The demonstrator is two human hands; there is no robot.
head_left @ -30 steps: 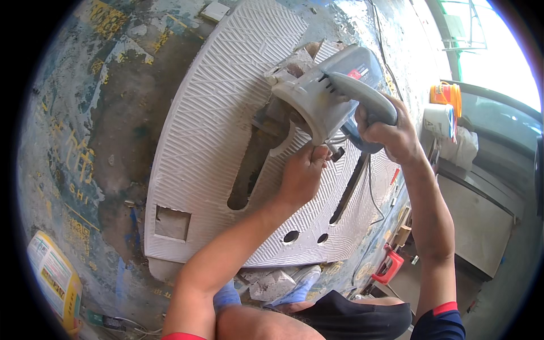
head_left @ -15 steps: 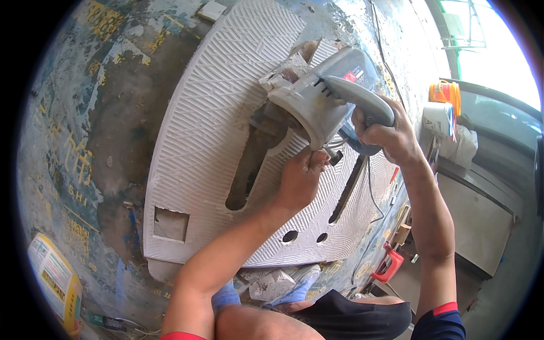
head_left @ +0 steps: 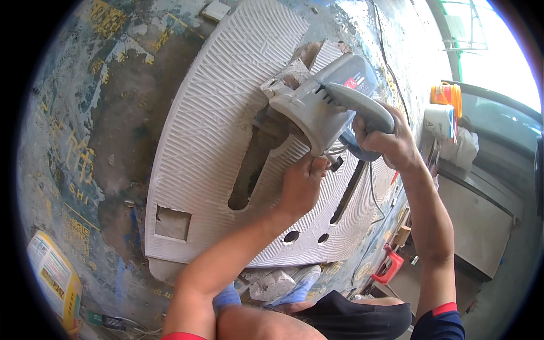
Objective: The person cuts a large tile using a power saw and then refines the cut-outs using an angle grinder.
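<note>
My right hand (head_left: 391, 141) is wrapped round the handle of a grey power saw (head_left: 345, 79), which sits tilted over a jagged opening in a pale slab (head_left: 198, 102) with a ridged surface. My left hand (head_left: 306, 181) is pinched on the lower front edge of the saw's base, beside a small black knob (head_left: 336, 164). The slab has a square cutout (head_left: 173, 222), long slots and two round holes. The saw's blade is hard to make out in the shadow beneath it.
A scuffed floor (head_left: 62, 130) surrounds the slab. A yellow-white container (head_left: 54, 272) lies lower left; buckets (head_left: 442, 119) and a red tool (head_left: 387, 266) are at the right. A cord (head_left: 385, 56) trails past the saw. My legs show below, near broken chunks (head_left: 272, 284).
The saw and both hands have shifted slightly downward in the view over the last half second. Both grips look the same.
</note>
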